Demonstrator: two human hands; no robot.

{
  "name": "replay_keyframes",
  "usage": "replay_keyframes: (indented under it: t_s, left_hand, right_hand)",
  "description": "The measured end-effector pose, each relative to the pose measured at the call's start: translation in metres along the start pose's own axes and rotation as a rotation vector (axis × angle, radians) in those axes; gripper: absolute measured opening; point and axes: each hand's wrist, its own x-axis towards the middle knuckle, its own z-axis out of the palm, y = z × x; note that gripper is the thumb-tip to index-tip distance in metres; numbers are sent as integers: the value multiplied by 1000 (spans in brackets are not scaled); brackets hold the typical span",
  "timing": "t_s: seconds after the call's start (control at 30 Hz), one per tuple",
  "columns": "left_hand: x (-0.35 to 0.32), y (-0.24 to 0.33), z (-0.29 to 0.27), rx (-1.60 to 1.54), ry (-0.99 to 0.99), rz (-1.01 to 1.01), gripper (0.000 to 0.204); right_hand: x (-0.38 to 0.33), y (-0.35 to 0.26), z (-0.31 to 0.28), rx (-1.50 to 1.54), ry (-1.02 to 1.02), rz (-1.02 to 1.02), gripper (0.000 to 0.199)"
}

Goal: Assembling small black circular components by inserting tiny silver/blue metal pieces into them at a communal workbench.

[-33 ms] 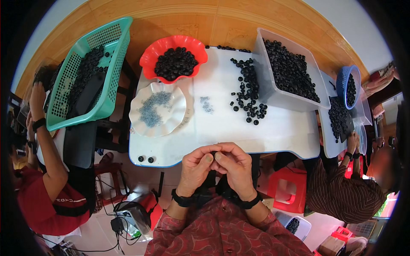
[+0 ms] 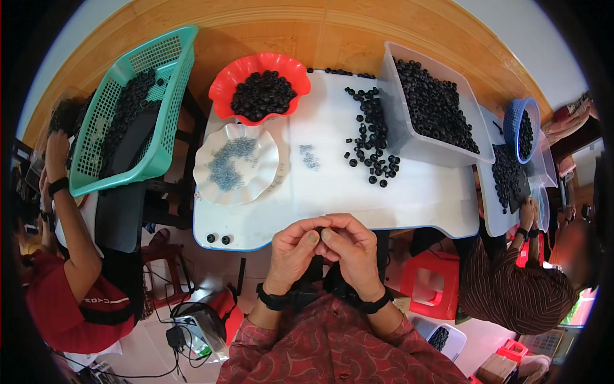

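Black small ring part (image 2: 319,228) pinched between fingertips of both hands, at near edge of white bench (image 2: 332,185). Left hand (image 2: 295,248) grip closed on part; right hand (image 2: 353,249) grip closed on same part. Ahead: white scalloped plate (image 2: 211,185) with small grey metal pieces, red scalloped bowl (image 2: 224,86) of black rings, loose black rings (image 2: 371,144) beside clear plastic bin (image 2: 391,128).

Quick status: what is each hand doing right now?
Left hand: fingers curled shut, pinching a small dark part at the table edge.
Right hand: curled shut, pinching the same small part.
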Motion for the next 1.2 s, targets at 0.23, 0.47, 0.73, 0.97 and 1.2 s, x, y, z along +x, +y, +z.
replay_keyframes:
  t_s: [0.23,0.47,0.73,0.97,1.2]
  left_hand:
    - [1,4,8,-96,64,-9,26]
    - [-4,6,5,-244,63,-55,28]
    - [-1,0,8,-223,90,-1,29]
    - [-2,1,9,-205,68,-1,31]
    - [0,3,18,-218,77,29,28]
  right_hand:
    - [-7,8,10,-140,-35,-68,41]
    - [-9,10,20,-528,-55,-198,60]
    - [-4,12,19,-465,-48,-148,53]
    - [-4,11,17,-418,-63,-129,52]
    - [-3,10,17,-349,-68,-146,49]
